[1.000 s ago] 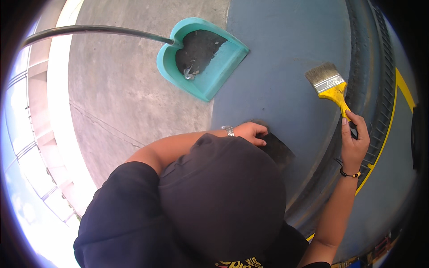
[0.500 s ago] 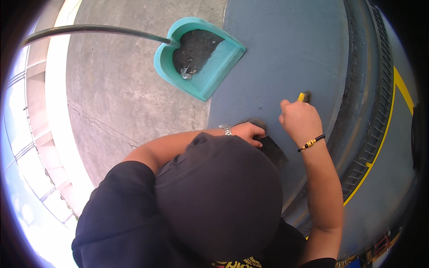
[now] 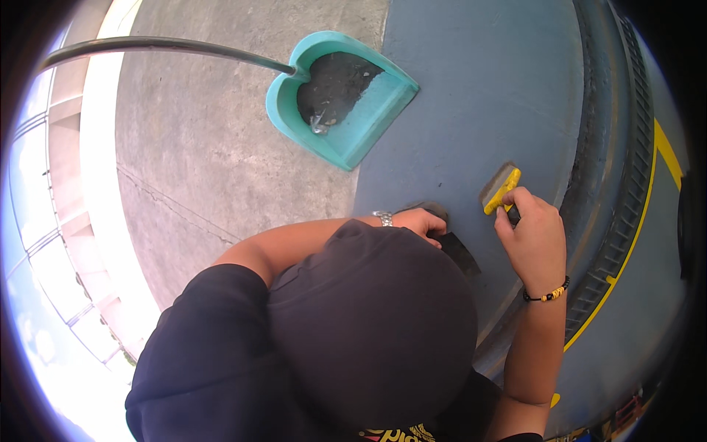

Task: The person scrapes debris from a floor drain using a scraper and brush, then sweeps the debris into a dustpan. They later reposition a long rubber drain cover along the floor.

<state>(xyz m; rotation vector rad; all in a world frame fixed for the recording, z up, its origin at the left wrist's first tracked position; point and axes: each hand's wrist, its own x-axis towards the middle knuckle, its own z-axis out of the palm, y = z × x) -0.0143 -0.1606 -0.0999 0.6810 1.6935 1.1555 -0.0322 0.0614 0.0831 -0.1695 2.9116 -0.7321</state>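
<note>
My right hand, with a beaded bracelet at the wrist, is shut on the handle of a yellow paintbrush. The brush's bristles lie flat against the blue painted floor. Just to the left, my left hand, wearing a wristwatch, rests on a dark flat object on the same blue floor; my black cap hides part of it, so I cannot tell its kind. A teal dustpan holding dark dirt lies beyond both hands, at the seam between grey and blue floor.
The dustpan's long dark handle arcs away to the upper left over grey concrete. A dark ribbed drain strip and a yellow painted line run along the right. A bright ledge edges the left.
My right hand came down from the raised position at the right and laid the brush on the blue floor close to my left hand. The left hand and dustpan stayed put.
</note>
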